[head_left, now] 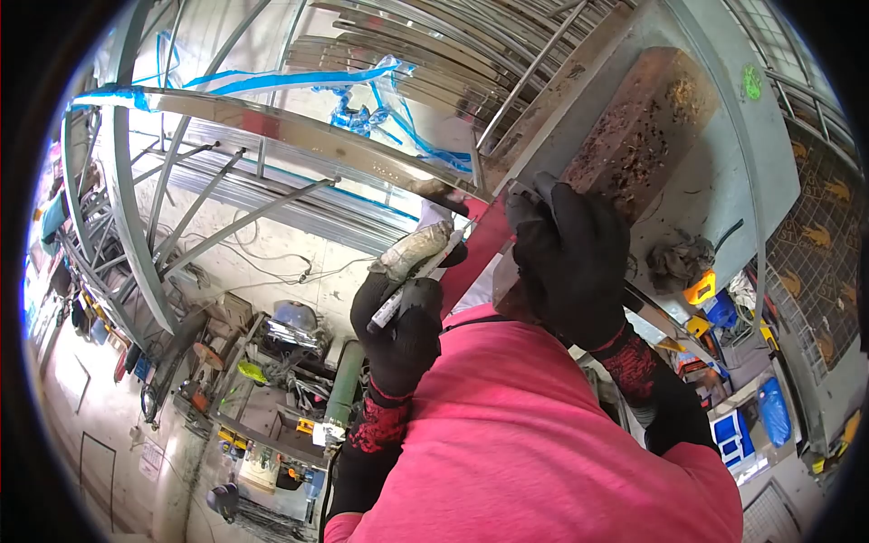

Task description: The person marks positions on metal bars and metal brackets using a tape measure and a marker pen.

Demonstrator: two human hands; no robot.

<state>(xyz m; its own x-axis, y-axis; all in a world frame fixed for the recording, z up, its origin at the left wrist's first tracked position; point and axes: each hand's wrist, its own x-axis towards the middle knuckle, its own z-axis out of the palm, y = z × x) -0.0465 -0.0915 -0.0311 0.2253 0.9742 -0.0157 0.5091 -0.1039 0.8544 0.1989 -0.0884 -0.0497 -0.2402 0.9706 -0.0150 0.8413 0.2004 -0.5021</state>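
My left hand, in a black glove, is closed around a slim white marker-like stick. A dirty, whitish wrapped piece juts up from the same hand; what it is, I cannot tell. My right hand, also gloved in black, is at the near edge of a grey metal table. Its fingers are bent together near a thin edge, and what they hold is hidden. A long shiny metal bar reaches toward the space between the hands.
A rusty, debris-covered block and a dark crumpled cloth lie on the table. Metal tubes are stacked at the top. Blue-edged plastic wrap hangs over the frame. Tools and a green cylinder stand lower left.
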